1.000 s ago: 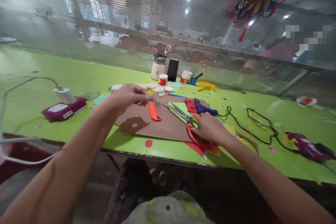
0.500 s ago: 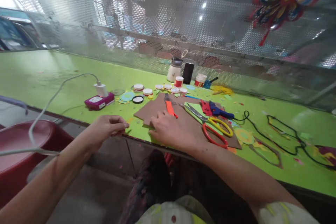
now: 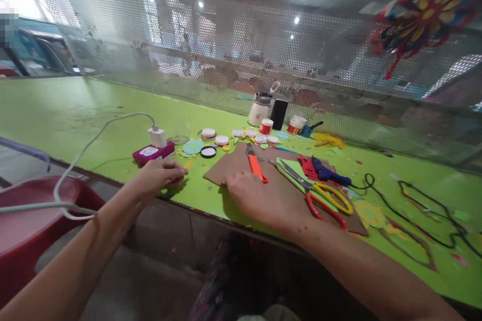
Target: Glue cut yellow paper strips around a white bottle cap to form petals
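Watching the feed from my end, here's what I had. The left hand [image 3: 160,175] hovered over the near edge of the green table [image 3: 75,110], just in front of a purple box [image 3: 152,153] with a white charger [image 3: 157,136] plugged on top. Its fingers [image 3: 179,172] were pinched tight together, and I honestly couldn't tell if anything tiny was caught between them. The right hand [image 3: 256,198] lay palm down with fingers spread flat, holding nothing, pressing on the near left corner of the brown cardboard sheet [image 3: 235,160]. That sheet sat flat on the table, close to the front edge. An orange-handled cutter [image 3: 258,168] lay on the cardboard just past the right fingertips. Further right were the scissors [image 3: 324,195] with one red and one yellow handle, and beside them a blue glue gun [image 3: 329,174]. Little tape rolls [image 3: 214,138] were scattered behind the sheet.
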